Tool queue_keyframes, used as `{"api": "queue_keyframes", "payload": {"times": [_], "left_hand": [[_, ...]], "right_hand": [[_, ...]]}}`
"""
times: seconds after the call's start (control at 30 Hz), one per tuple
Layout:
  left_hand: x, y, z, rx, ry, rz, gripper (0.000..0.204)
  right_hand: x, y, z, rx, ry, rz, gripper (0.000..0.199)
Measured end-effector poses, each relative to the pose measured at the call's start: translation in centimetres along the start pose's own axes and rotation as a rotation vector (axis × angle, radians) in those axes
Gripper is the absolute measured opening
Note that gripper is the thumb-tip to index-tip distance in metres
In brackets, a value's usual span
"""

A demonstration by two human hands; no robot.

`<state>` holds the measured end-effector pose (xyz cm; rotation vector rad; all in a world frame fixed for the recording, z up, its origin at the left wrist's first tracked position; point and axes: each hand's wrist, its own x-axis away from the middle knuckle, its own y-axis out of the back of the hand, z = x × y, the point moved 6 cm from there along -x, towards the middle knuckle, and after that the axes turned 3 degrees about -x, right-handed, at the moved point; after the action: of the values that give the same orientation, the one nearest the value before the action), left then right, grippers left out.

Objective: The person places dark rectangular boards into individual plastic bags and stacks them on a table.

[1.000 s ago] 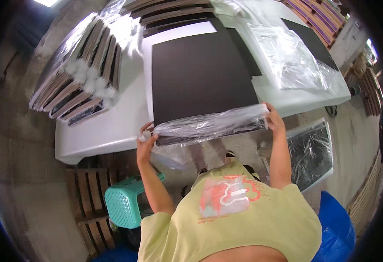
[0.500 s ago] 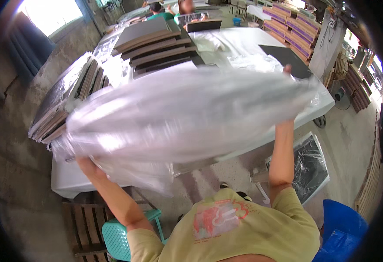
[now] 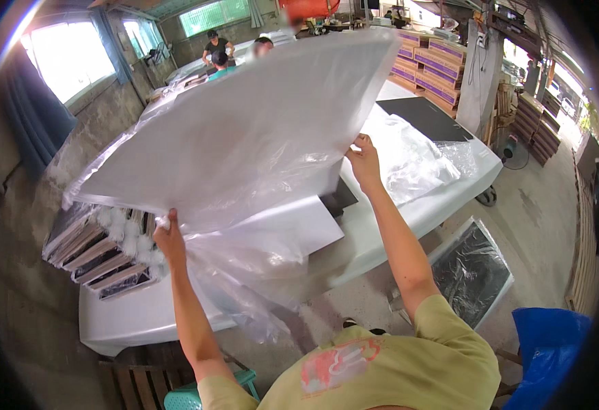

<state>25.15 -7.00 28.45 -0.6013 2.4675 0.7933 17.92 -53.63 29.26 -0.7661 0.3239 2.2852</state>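
A: What changed in the last second?

B: The plastic bag [image 3: 244, 137] was down at the near edge of the white table [image 3: 409, 219], stretched low between both hands over a black board. Now it is swung high above the table, spread wide like a sail and hiding most of the tabletop.

A: So the hands?

B: Both are raised with it. The left hand [image 3: 168, 236] is clenched on the bag's lower left corner; the right hand [image 3: 364, 160] pinches its right edge. My reading: the bag is being shaken open or aired, not yet slid over anything.

A: And the board?

B: Only a dark corner [image 3: 340, 198] shows under the bag, on the table.

A: Count things for me.

B: One lifted bag, one more crumpled sheet of plastic [image 3: 415, 160] on the table's right side, one second black board [image 3: 426, 116] at the far right end. At the left end, a row of wrapped boards [image 3: 101, 253]; I can't count them surely. One wrapped panel [image 3: 470, 270] leans by the table. Three people [image 3: 219, 49] beyond it.
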Motion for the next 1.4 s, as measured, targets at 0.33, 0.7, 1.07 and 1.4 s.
{"api": "queue_keyframes", "payload": {"times": [0.33, 0.7, 1.07, 1.4], "left_hand": [[6.1, 2.7, -0.7, 0.220, 0.101, 0.267, 0.027], [20.9, 0.4, 5.0, -0.021, 0.018, 0.440, 0.066], [24.5, 3.5, 6.8, -0.545, 0.132, 0.236, 0.037], [40.3, 10.7, 8.3, -0.554, 0.445, 0.641, 0.044]], "right_hand": [[4.5, 2.7, 4.0, 0.114, -0.157, 0.191, 0.021], [18.4, 3.4, -7.6, 0.287, -0.202, 0.586, 0.037], [20.4, 8.5, -4.5, 0.787, -0.021, 0.241, 0.012], [32.5, 16.1, 1.1, 0.934, -0.416, 0.357, 0.012]]}}
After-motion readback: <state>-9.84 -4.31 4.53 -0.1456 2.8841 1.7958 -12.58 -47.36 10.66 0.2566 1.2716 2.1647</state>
